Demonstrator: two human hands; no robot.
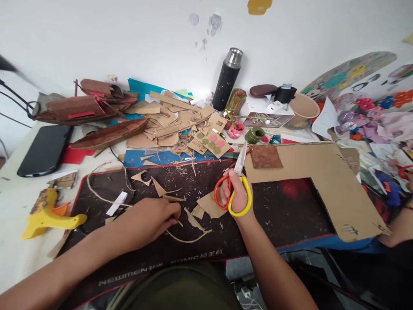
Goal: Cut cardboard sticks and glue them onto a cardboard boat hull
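My right hand [237, 191] is wrapped round a pair of scissors [240, 161] with one red and one yellow handle loop. The blades point away from me and look closed. My left hand [155, 221] rests low over the dark mat [274, 215], its fingers curled together; a small light tip shows by them, but what they hold is hidden. A length of twine [101, 193] runs towards the left wrist. Between the hands lie cardboard scraps [211, 206] and a thin curved strip [189, 240]. A brown-painted square [266, 156] lies past the scissors.
A large cut cardboard sheet [342, 185] covers the right side, near another person's arm [400, 226]. A yellow glue gun [53, 215] and a phone [45, 150] are left. Behind are a cardboard pile [167, 125], brown boat models [109, 133], paint pots [254, 134] and a black flask [227, 79].
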